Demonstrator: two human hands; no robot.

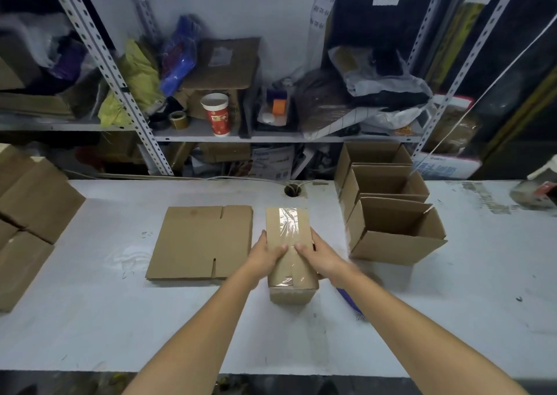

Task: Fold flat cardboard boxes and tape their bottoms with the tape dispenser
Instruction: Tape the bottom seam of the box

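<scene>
Your left hand [266,254] and right hand [316,254] clasped the box [291,277], thumbs on wrinkled tape [287,222] that might peel loose.

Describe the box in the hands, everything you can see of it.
The box is small, oblong, plain brown cardboard, folded up with its closed bottom facing up. Clear tape runs lengthwise along the flap seam and over the near end, and it is wrinkled at the far end. The left hand and right hand grip its long sides, thumbs on the taped face. It is mid-table, between a flat blank and open boxes. Whether it is resting or lifted is unclear.
</scene>
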